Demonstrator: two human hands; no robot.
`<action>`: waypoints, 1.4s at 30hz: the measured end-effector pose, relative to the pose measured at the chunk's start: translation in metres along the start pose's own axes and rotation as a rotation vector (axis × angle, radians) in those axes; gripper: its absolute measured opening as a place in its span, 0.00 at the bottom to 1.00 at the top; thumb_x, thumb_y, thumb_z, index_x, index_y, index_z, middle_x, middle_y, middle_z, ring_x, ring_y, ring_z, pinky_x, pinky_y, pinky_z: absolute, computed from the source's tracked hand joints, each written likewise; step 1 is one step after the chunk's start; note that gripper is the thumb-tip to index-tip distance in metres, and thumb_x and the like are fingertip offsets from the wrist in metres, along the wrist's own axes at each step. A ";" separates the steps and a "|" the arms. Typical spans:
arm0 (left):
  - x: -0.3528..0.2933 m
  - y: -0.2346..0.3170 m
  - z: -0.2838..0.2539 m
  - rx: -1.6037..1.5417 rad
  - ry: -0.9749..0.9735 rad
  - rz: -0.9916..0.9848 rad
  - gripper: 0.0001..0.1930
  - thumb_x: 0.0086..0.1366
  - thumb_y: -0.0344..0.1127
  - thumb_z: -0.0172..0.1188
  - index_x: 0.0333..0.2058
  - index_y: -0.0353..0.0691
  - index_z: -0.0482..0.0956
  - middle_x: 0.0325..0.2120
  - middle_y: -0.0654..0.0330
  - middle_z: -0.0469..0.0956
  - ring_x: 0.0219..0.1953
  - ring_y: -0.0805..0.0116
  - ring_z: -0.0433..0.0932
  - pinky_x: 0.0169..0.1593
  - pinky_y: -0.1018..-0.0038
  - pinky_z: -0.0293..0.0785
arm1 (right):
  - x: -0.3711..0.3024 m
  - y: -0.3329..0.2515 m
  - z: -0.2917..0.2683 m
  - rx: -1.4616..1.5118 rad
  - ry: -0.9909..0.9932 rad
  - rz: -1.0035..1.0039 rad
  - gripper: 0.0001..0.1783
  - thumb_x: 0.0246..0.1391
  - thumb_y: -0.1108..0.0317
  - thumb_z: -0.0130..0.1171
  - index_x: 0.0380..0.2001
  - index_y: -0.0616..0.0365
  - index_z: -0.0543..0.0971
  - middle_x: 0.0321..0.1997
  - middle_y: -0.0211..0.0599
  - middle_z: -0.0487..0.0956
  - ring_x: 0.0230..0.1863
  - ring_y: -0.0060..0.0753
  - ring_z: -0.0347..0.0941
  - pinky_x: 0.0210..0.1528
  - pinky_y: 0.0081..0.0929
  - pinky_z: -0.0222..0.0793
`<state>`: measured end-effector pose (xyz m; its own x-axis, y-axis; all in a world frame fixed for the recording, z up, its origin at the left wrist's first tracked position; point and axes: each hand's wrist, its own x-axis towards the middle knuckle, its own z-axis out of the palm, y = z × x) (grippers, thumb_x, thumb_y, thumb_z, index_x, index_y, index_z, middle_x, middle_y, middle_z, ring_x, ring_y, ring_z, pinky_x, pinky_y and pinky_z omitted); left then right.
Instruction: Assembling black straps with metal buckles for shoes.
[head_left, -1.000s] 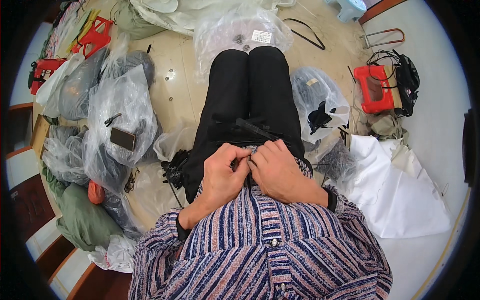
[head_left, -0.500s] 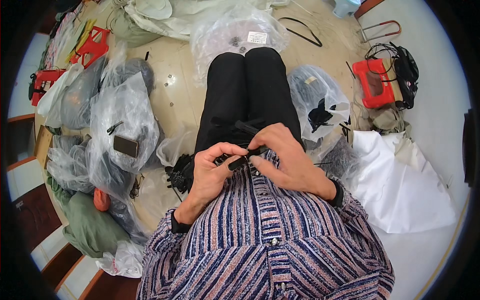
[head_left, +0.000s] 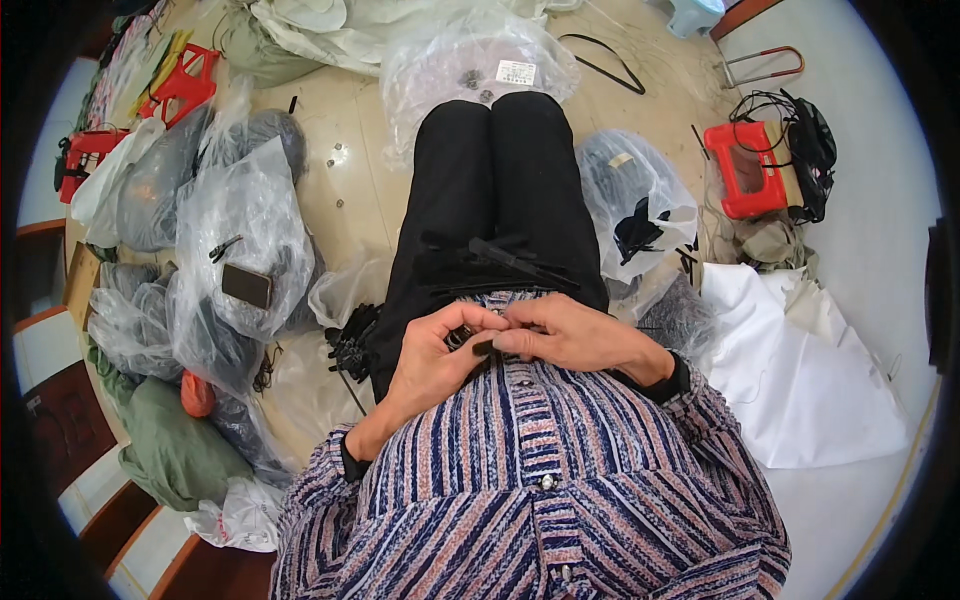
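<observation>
One head-worn fisheye view looks steeply down, close above the black-trousered lap [head_left: 490, 200]; floor spreads all around the lap; edges bend toward the rim.

Small black part [head_left: 470, 342] mostly hidden btw. fingers [head_left: 520, 338]

Bright, even daylight, soft and diffuse, with no hard shadows; only faint shade beside the black trousers [head_left: 495, 200] on the pale floor [head_left: 350, 190]. White glare on the clear plastic bags [head_left: 240, 210] and on the white sheet [head_left: 800, 370], detail washed out there. Strong fisheye bending toward the rim, black vignette around the circle. Sharp at centre, on the striped shirt [head_left: 540, 500]; softer and smeared near the edges.
</observation>
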<state>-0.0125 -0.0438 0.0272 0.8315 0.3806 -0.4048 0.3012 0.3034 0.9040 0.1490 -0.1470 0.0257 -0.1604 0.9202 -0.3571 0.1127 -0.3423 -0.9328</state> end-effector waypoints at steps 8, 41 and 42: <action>0.003 -0.003 0.003 -0.101 0.022 -0.026 0.08 0.58 0.26 0.56 0.36 0.31 0.75 0.32 0.60 0.77 0.33 0.79 0.72 0.40 0.83 0.68 | -0.001 -0.001 0.009 0.020 0.156 0.005 0.18 0.54 0.58 0.50 0.29 0.67 0.71 0.23 0.44 0.72 0.24 0.31 0.67 0.26 0.30 0.61; 0.004 0.009 0.005 -0.172 0.160 -0.087 0.10 0.59 0.26 0.52 0.39 0.35 0.75 0.20 0.70 0.72 0.17 0.88 0.62 0.20 0.88 0.58 | 0.014 -0.014 0.019 -1.045 0.692 -0.410 0.11 0.38 0.63 0.59 0.16 0.59 0.72 0.16 0.35 0.67 0.25 0.34 0.63 0.33 0.32 0.56; 0.005 0.009 0.005 -0.103 0.185 -0.115 0.09 0.58 0.26 0.53 0.38 0.34 0.76 0.20 0.68 0.73 0.18 0.85 0.65 0.22 0.86 0.61 | 0.013 -0.014 0.019 -1.018 0.673 -0.391 0.10 0.39 0.64 0.57 0.16 0.59 0.73 0.16 0.36 0.68 0.23 0.35 0.64 0.32 0.31 0.56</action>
<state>-0.0035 -0.0437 0.0346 0.6919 0.4889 -0.5312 0.3322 0.4376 0.8355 0.1266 -0.1336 0.0330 0.1387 0.9426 0.3038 0.9143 -0.0040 -0.4050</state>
